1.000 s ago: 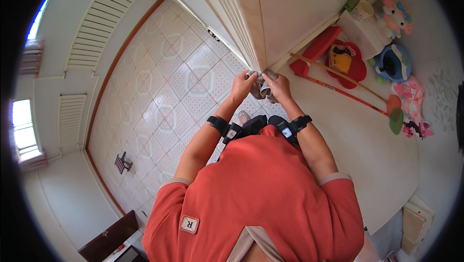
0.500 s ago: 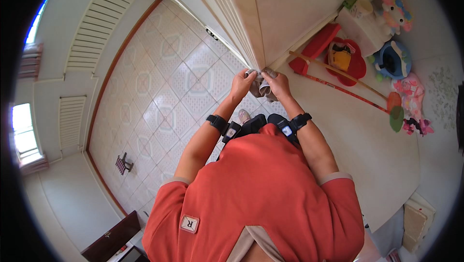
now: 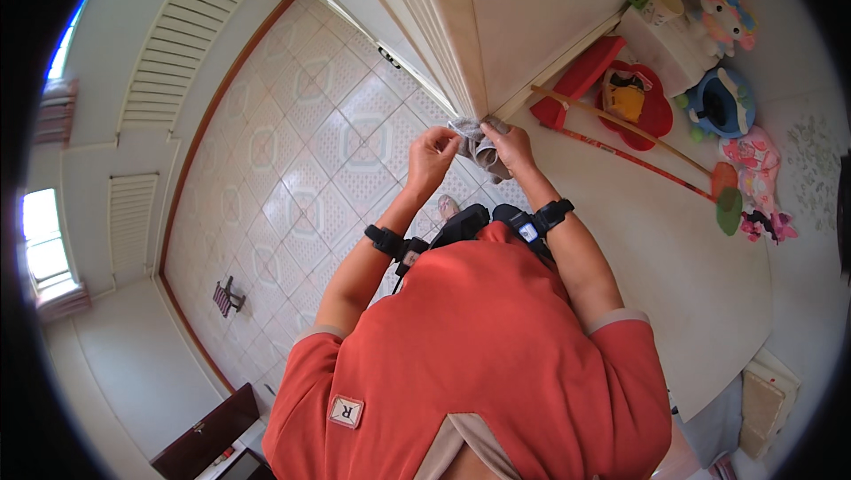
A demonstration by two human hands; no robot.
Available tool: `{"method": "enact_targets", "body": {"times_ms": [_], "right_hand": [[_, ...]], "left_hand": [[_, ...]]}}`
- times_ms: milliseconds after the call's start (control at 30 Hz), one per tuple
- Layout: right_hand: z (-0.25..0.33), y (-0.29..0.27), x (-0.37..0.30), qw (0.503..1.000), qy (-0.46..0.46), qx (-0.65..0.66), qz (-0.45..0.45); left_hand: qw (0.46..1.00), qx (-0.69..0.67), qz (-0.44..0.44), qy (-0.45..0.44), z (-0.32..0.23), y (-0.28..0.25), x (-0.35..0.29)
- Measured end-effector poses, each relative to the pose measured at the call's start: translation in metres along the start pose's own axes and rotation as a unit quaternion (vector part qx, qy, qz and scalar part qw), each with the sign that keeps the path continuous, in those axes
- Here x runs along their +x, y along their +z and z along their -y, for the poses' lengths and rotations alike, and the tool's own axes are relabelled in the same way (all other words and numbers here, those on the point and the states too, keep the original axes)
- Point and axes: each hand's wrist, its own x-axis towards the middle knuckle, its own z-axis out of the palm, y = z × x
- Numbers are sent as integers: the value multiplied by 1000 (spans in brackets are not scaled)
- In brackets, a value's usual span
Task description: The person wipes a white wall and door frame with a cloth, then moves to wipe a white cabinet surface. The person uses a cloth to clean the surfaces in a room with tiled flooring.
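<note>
A crumpled grey cloth [image 3: 485, 154] hangs at the narrow edge of a cream door frame [image 3: 470, 54], its upper part pressed against the trim. My right hand [image 3: 512, 150] grips the cloth from the right, thumb on top. Just left of the cloth is my left hand [image 3: 431, 159], its fingers curled together in a pinch. The fingertips come close to the cloth's left side; what they hold, if anything, is too small to make out.
Right of the frame, a red dustpan [image 3: 589, 81], a red basin [image 3: 654, 117], long-handled sticks [image 3: 634, 130], a blue potty [image 3: 720, 106] and toys stand along the wall. A small folding stool [image 3: 228, 296] stands on the tiled floor [image 3: 301, 170] at left.
My left hand has moved a little left, away from the cloth's middle. My right hand keeps its hold, and more of the cloth now shows against the frame edge.
</note>
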Motion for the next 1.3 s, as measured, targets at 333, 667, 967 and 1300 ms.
{"method": "enact_targets", "body": {"times_ms": [333, 667, 967, 1300], "right_hand": [[4, -1, -1, 999, 28, -20, 5], [-2, 0, 3, 1000, 15, -17, 6], [-2, -4, 8, 995, 57, 63, 60], [4, -10, 9, 980, 105, 134, 104]], "left_hand": [[987, 46, 149, -43, -39, 23, -14], [989, 60, 128, -37, -25, 19, -15], [985, -24, 138, -100, 0, -4, -15], [951, -146, 135, -236, -15, -41, -22]]}}
